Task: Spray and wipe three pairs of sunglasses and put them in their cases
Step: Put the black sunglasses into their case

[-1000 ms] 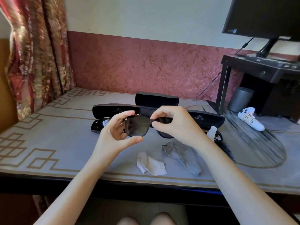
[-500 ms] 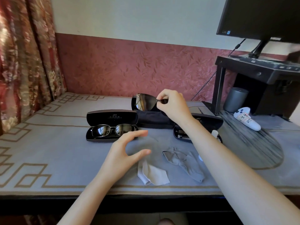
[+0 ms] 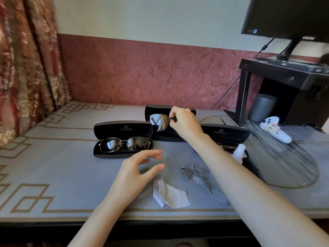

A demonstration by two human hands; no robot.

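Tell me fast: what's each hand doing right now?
Left hand: open, empty, hovering over the table above the light cloth.
Right hand: closed on dark sunglasses, holding them over the middle case.

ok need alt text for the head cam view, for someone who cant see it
A person's right hand lowers dark sunglasses into the middle of three open black cases on a grey table mat, while the left hand hovers open above a light wiping cloth. The left case already holds metal-framed sunglasses.
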